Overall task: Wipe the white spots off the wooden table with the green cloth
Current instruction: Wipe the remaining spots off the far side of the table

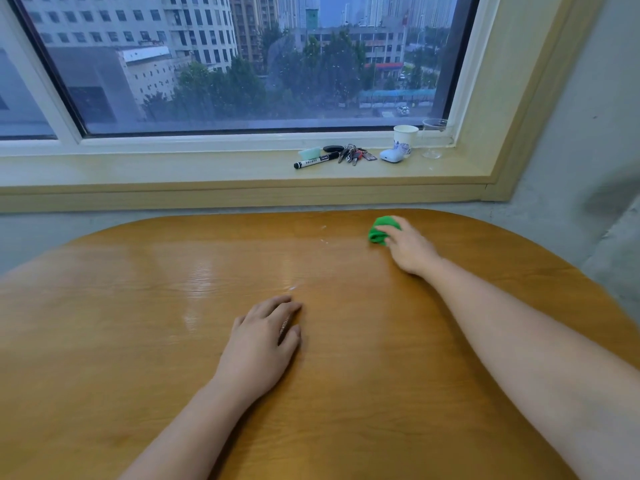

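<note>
The wooden table [138, 323] fills the lower view, glossy and rounded at its far edge. My right hand [410, 249] reaches to the far right part of it and presses a bunched green cloth [379, 230] onto the surface. Small white spots [324, 241] lie on the wood just left of the cloth, with another faint mark [292, 288] nearer the middle. My left hand [265, 341] rests flat on the table near the centre, fingers slightly apart, holding nothing.
Beyond the table a window sill [173, 171] holds a black marker [315, 161], a bunch of keys [355, 154], a white earbud case [392, 155], a paper cup [405, 135] and a clear glass [434, 138]. A grey wall [588, 150] stands at the right.
</note>
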A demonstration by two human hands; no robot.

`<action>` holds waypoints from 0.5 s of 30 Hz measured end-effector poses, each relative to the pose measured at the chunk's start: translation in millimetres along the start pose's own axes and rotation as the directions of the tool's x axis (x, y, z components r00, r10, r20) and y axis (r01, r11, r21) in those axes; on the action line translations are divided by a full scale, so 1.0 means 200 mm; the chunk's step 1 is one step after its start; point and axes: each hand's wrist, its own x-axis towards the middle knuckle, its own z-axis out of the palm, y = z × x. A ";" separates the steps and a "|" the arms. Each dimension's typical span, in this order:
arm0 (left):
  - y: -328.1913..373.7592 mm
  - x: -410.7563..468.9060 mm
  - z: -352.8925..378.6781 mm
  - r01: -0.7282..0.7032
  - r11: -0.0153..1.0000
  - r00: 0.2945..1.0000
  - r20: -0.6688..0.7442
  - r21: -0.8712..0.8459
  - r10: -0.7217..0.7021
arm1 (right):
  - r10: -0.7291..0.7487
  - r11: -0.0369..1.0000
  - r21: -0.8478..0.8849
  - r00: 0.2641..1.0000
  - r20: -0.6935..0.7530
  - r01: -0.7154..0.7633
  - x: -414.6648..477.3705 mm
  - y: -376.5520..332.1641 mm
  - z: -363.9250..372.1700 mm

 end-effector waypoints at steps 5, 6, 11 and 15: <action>-0.01 0.01 -0.01 -0.006 1.000 1.000 0.016 0.002 0.006 | 0.211 0.976 -0.036 0.973 -0.091 -0.215 0.07 0.08 -0.05; -0.01 0.01 -0.01 -0.007 1.000 1.000 0.017 0.004 0.007 | 0.215 0.975 -0.035 0.972 -0.095 -0.219 0.08 0.03 -0.04; -0.01 0.02 0.00 -0.005 1.000 1.000 0.011 -0.005 0.005 | 0.021 0.998 -0.055 1.000 0.008 -0.020 0.12 -0.31 0.09; -0.01 0.02 0.00 -0.003 1.000 1.000 0.005 -0.001 0.003 | -0.214 0.976 -0.026 0.970 0.113 0.218 0.08 -0.69 0.25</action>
